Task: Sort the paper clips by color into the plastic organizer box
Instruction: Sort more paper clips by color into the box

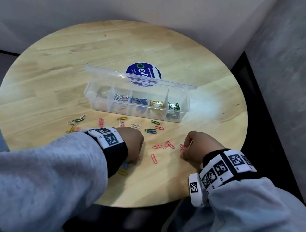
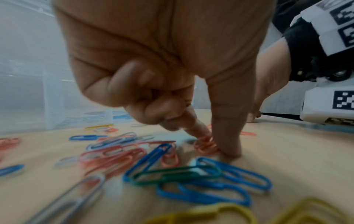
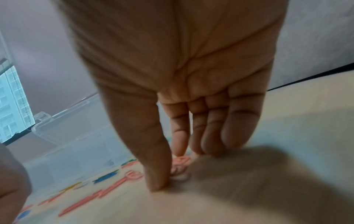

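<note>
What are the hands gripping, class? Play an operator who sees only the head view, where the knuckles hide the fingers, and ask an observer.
Observer: The left wrist view shows the left hand pinching a salmon-pink wire paper clip between thumb and forefinger.
Operator: And the right?
Observer: The right wrist view shows the right hand closing thumb and forefinger on a second pink paper clip; blur hides any lift.
Operator: What's under the left wrist?
Observer: A dark green wire paper clip lying across blue wire paper clips.
</note>
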A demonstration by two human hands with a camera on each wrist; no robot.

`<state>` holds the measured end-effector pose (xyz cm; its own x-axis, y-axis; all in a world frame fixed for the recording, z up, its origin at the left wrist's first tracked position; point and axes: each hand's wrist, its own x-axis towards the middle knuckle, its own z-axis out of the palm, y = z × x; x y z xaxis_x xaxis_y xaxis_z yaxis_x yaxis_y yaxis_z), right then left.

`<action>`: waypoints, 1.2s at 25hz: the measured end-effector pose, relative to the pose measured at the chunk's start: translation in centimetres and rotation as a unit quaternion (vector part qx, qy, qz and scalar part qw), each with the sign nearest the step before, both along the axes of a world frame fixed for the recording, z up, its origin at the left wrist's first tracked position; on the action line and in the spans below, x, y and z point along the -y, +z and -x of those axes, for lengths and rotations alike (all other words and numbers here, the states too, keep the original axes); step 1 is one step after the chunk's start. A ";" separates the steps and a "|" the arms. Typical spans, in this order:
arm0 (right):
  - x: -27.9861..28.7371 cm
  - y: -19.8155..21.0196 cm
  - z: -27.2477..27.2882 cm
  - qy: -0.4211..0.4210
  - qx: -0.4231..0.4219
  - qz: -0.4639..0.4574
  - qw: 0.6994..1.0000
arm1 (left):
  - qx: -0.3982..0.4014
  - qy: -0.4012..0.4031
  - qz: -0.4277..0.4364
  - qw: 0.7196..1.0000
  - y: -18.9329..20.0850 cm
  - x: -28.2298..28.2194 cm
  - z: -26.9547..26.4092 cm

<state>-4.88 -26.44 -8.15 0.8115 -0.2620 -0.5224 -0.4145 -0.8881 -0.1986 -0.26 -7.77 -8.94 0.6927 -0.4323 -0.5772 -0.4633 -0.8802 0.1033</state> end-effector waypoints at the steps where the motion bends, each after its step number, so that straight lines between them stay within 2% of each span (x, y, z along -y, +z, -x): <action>1: -0.1 -0.1 -0.2 0.010 -0.002 -0.003 1.000 | 0.000 -0.001 0.000 1.000 -0.1 0.1 -0.1; 11: -0.5 -0.6 -0.8 0.033 -0.017 -0.025 0.999 | -0.014 0.024 0.025 0.999 -0.3 -0.1 -0.3; 15: 0.1 0.2 -0.9 0.003 0.011 -0.102 0.995 | -0.015 0.017 0.030 0.999 -0.4 0.0 -0.2; 17: 0.7 0.6 -1.0 -0.053 0.045 -0.217 0.974 | -0.015 0.018 0.030 0.999 -0.3 0.0 -0.3; 20: 1.5 1.2 -1.1 -0.143 0.083 -0.382 0.909 | -0.001 0.025 0.026 0.999 -0.2 0.0 -0.3; 22: 1.6 1.3 -1.2 -0.189 0.086 -0.444 0.872 | 0.009 0.024 0.009 1.000 -0.1 0.2 -0.3; 24: 1.4 1.2 -1.3 -0.230 0.074 -0.475 0.846 | 0.012 0.013 -0.014 1.000 0.0 0.4 -0.2; 27: 0.9 1.2 -1.4 -0.248 0.060 -0.483 0.838 | 0.004 0.005 -0.030 1.000 0.1 0.6 -0.2; 30: 0.8 0.9 -1.4 -0.235 0.044 -0.453 0.859 | -0.009 0.016 -0.011 1.000 0.4 0.4 0.0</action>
